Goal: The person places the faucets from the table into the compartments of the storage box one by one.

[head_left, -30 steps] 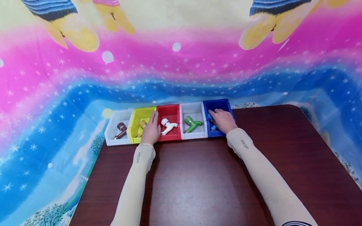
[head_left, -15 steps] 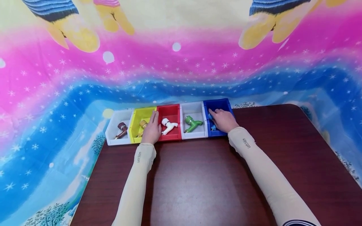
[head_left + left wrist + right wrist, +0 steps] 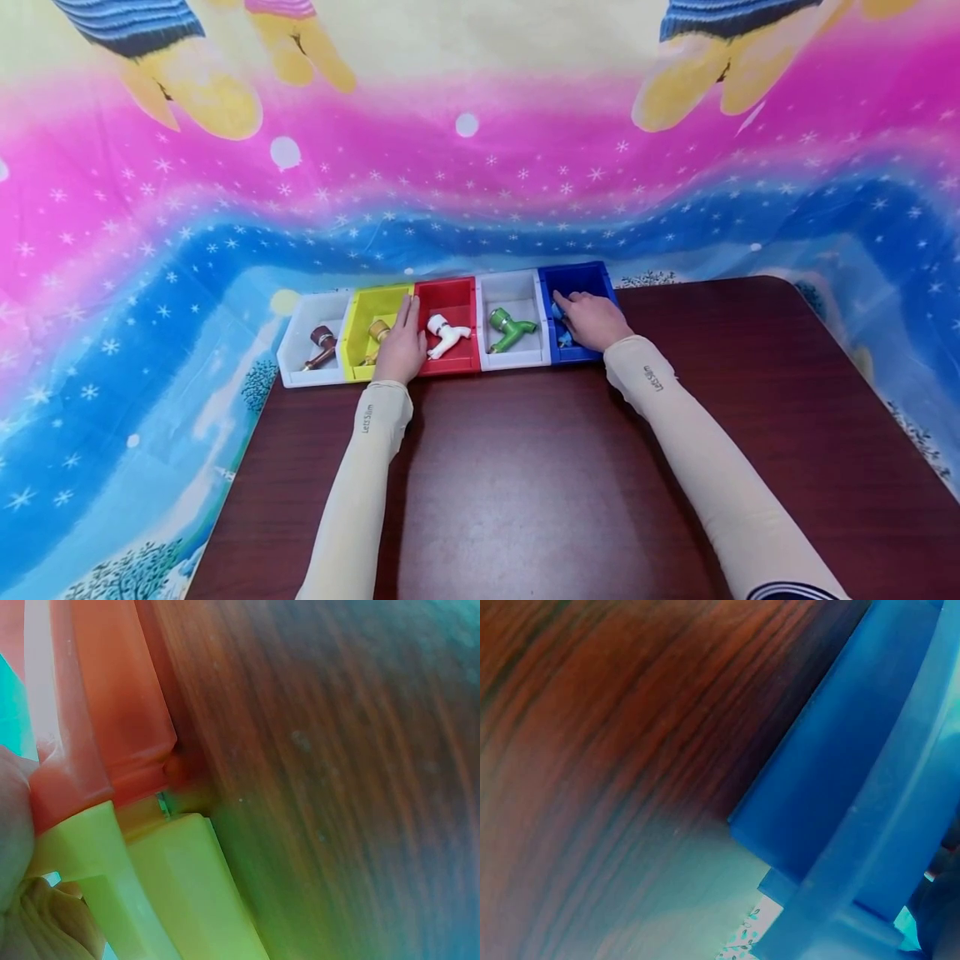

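My left hand point(image 3: 402, 345) lies with straight fingers over the seam between the yellow bin point(image 3: 360, 310) and the red bin point(image 3: 460, 361). A yellow tap point(image 3: 378, 331) sits partly behind it, and a white tap point(image 3: 447, 333) lies just to its right. My right hand point(image 3: 595, 321) reaches over the blue bin point(image 3: 577, 277), fingers bent down inside. Parts of a blue tap point(image 3: 565, 340) show beside those fingers; whether they grip it is hidden. In the right wrist view the blue bin's wall point(image 3: 832, 765) covers most of the hand.
A green tap point(image 3: 512, 329) lies in the white bin point(image 3: 516, 360) left of the blue one. At the row's left end, another white bin point(image 3: 311, 380) holds a brown tap point(image 3: 322, 344). The bins stand along the brown table's point(image 3: 510, 483) back edge, against a patterned cloth point(image 3: 450, 192).
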The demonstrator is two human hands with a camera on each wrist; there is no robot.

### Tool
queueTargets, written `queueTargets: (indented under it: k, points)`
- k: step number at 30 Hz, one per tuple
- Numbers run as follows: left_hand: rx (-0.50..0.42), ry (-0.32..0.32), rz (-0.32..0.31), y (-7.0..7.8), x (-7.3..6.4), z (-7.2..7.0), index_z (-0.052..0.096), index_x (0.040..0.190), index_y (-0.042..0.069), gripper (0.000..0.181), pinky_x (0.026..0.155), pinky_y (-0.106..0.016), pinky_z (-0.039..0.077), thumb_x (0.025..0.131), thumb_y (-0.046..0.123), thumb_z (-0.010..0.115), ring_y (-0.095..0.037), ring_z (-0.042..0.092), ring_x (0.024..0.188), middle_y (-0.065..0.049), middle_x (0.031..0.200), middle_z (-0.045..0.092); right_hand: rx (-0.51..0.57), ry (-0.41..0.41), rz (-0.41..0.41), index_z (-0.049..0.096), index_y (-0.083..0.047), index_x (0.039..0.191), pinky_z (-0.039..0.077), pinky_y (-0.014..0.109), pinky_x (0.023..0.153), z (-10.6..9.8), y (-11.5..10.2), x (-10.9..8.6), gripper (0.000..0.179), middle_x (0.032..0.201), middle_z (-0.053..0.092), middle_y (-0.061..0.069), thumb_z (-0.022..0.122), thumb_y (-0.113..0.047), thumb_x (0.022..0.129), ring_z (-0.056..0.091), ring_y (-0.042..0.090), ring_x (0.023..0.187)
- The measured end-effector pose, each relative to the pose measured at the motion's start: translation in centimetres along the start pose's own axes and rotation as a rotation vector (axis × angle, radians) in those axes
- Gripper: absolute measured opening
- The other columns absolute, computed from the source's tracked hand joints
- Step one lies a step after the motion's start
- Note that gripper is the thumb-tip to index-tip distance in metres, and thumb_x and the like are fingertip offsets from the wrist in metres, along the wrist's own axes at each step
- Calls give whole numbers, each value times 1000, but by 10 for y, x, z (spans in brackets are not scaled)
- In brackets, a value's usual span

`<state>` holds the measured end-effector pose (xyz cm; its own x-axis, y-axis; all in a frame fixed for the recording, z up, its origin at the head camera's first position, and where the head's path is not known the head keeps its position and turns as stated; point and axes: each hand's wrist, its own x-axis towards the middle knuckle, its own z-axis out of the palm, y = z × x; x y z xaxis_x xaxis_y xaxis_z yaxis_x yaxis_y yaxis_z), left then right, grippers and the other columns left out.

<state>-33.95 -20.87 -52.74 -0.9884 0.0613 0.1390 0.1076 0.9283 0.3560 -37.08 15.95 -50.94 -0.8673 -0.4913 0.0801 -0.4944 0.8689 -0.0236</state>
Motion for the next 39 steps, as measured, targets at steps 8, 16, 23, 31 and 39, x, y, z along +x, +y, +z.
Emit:
queueTargets:
  k: [8, 16, 23, 31, 39]
  points:
    - [0, 2, 0, 0, 0, 1, 18, 167, 15, 74, 108, -54, 51, 105, 20, 56, -41, 55, 137, -8, 175, 16, -2, -43, 11, 44, -1, 155, 55, 53, 102, -1, -1, 0, 58, 136, 66, 23, 61, -21, 103, 65, 39, 123]
    - [-3, 9, -4, 2, -1, -1, 19, 167, 15, 75, 108, -54, 51, 104, 21, 58, -41, 56, 136, -7, 175, 15, -3, -62, 22, 45, -1, 155, 55, 53, 102, 0, -2, 2, 56, 140, 63, 24, 59, -20, 104, 63, 40, 127]
    - [-9, -3, -20, 3, -2, -2, 17, 168, 16, 75, 108, -54, 51, 105, 21, 57, -40, 53, 139, -6, 175, 14, 6, -75, 36, 44, -3, 156, 55, 54, 102, -1, -3, 0, 56, 142, 62, 23, 59, -20, 104, 61, 40, 129]
    - [-10, -12, -18, 3, -2, -1, 16, 168, 17, 75, 108, -53, 51, 105, 22, 57, -40, 53, 139, -6, 175, 14, 15, -80, 53, 46, -3, 155, 56, 53, 99, 3, -1, 0, 56, 139, 64, 23, 60, -20, 104, 65, 39, 123]
    - [9, 23, 27, -1, -1, 0, 20, 167, 12, 71, 103, -54, 54, 105, 20, 55, -43, 65, 121, -11, 174, 18, 8, -13, 40, 50, -1, 151, 57, 53, 96, 8, 1, 2, 53, 133, 66, 24, 60, -19, 102, 67, 39, 117]
